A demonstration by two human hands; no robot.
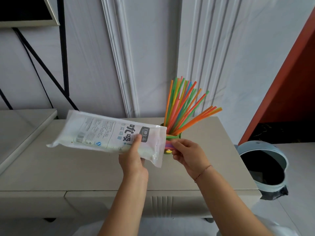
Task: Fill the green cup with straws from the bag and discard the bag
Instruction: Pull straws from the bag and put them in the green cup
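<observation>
Our left grip (pixel 133 159) pinches the bag (pixel 102 132); our right grip (pixel 187 155) curls round the green cup (pixel 171 137) near the back edge of the desk (pixel 85 167).

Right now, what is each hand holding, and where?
The left hand grips the bag near its end by the green cup, thumb on the printed face. The right hand curls against the cup's side; whether it holds it cannot be told.

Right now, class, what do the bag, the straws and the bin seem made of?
Bag: thin glossy plastic film, crinkled, translucent at the edge. Straws: probably smooth plastic, bright uniform colours. Bin: perhaps hard plastic, pale blue, soft sheen.
</observation>
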